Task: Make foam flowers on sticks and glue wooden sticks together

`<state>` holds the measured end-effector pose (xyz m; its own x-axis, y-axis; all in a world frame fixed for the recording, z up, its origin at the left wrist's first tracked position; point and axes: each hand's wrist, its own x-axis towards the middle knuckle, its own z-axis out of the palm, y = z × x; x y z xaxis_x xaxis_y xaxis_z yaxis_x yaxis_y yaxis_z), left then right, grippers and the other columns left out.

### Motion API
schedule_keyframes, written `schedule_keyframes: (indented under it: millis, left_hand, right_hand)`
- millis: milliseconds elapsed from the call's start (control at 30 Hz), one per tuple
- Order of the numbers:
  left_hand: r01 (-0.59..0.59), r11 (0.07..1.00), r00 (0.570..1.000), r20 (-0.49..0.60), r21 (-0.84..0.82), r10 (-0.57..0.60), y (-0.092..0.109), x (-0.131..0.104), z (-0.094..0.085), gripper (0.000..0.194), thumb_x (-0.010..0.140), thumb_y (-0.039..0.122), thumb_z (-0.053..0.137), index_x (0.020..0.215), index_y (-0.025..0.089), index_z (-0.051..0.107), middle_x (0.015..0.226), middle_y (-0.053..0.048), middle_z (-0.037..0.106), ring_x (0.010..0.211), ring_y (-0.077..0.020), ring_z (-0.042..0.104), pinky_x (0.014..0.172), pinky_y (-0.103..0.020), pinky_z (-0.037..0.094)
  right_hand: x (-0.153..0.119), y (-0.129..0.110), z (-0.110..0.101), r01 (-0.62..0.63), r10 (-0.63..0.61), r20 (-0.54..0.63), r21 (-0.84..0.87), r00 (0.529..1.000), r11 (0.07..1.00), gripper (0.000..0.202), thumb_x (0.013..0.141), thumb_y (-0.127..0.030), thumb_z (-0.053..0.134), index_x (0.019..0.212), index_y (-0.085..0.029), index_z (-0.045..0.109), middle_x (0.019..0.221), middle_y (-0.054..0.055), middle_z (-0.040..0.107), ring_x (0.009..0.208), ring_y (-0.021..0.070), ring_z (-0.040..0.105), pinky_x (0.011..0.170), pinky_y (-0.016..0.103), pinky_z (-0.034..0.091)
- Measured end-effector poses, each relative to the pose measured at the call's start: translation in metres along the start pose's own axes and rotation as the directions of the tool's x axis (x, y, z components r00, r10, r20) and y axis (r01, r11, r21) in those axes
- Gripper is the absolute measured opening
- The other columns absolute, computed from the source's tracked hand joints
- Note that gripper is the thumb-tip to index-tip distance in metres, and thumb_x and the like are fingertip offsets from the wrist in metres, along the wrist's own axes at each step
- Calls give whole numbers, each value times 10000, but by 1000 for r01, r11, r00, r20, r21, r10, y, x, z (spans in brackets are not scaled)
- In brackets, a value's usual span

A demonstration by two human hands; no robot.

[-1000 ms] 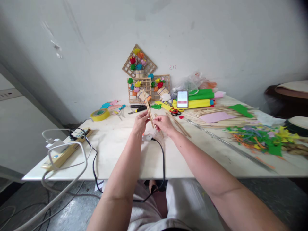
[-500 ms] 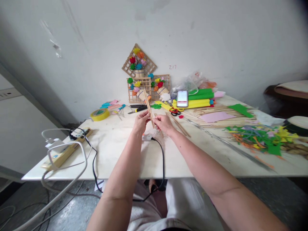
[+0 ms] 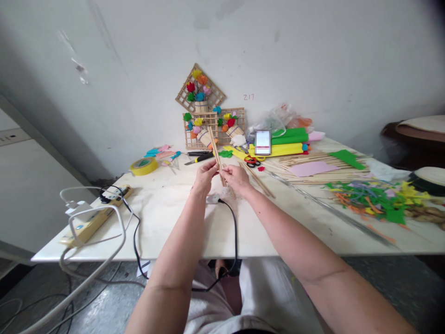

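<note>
My left hand (image 3: pixel 206 176) is closed around thin wooden sticks (image 3: pixel 214 149), which stand nearly upright and lean a little left at the top. The fingers of my right hand (image 3: pixel 236 179) pinch the same sticks lower down, close to my left fingertips. Just under the hands, a small white device (image 3: pixel 212 199) with a black cable (image 3: pixel 235 227) lies on the table. More loose sticks (image 3: pixel 259 180) lie to the right of my right hand. How many sticks I hold is hard to tell.
Flower lattice panels (image 3: pixel 200 88) lean on the wall. Yellow tape (image 3: pixel 143 166) and a power strip (image 3: pixel 90 226) lie left. A knife (image 3: pixel 199 159), scissors (image 3: pixel 252 162), a phone (image 3: pixel 263 142), crepe paper rolls (image 3: pixel 281 149), metal wires (image 3: pixel 327 206) and paper scraps (image 3: pixel 382 199) lie behind and right.
Both hands still hold the sticks. My left hand has shifted very slightly right, nearer my right fingertips; the rest looks the same.
</note>
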<state>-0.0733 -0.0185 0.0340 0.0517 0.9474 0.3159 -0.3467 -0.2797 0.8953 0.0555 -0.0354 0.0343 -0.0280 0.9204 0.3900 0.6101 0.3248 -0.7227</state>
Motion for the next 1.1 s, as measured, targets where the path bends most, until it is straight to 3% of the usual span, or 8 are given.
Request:
schedule_keyframes:
  millis: [167, 467, 833, 1000, 1100]
  left_hand:
    - [-15, 1000, 1000, 25, 21, 14, -2, 1, 0, 336, 577, 300, 770, 875, 157, 707, 784, -19, 682, 674, -107, 580, 684, -238, 438]
    - [14, 1000, 995, 99, -13, -12, 2, -5, 7, 327, 589, 302, 774, 866, 143, 705, 782, -33, 688, 684, -123, 598, 716, -264, 457]
    - [79, 997, 991, 112, -28, -75, 2, -6, 6, 311, 578, 280, 786, 852, 158, 702, 775, -16, 682, 666, -105, 599, 693, -246, 467]
    - [100, 993, 985, 148, -66, -89, 0, -6, 4, 303, 605, 281, 771, 876, 163, 704, 818, -31, 685, 692, -112, 604, 694, -246, 479]
    - [120, 988, 979, 175, -97, -101, 1, -7, 3, 310, 615, 268, 765, 900, 163, 706, 852, -42, 686, 711, -114, 608, 688, -234, 492]
  right_hand:
    - [0, 0, -2, -12, 13, 18, -39, 1000, 999, 309, 808, -479, 487, 769, -225, 659, 702, 3, 674, 657, 147, 579, 529, 231, 299]
    - [-3, -3, -4, 116, -139, -26, -420, 990, 900, 363, 896, -368, 357, 823, -208, 674, 739, 66, 680, 666, 178, 576, 535, 270, 252]
    - [-7, -9, -12, 253, -284, 29, -548, 959, 797, 375, 916, -325, 319, 896, -175, 662, 786, 111, 685, 723, 207, 604, 607, 279, 309]
    - [-5, -9, -19, 173, -237, -71, -491, 969, 854, 360, 911, -325, 328, 857, -165, 646, 798, 109, 677, 756, 202, 600, 638, 273, 328]
    - [3, -2, -21, 72, -108, -153, -223, 982, 972, 352, 900, -378, 355, 797, -179, 626, 777, 73, 670, 761, 180, 593, 638, 254, 352]
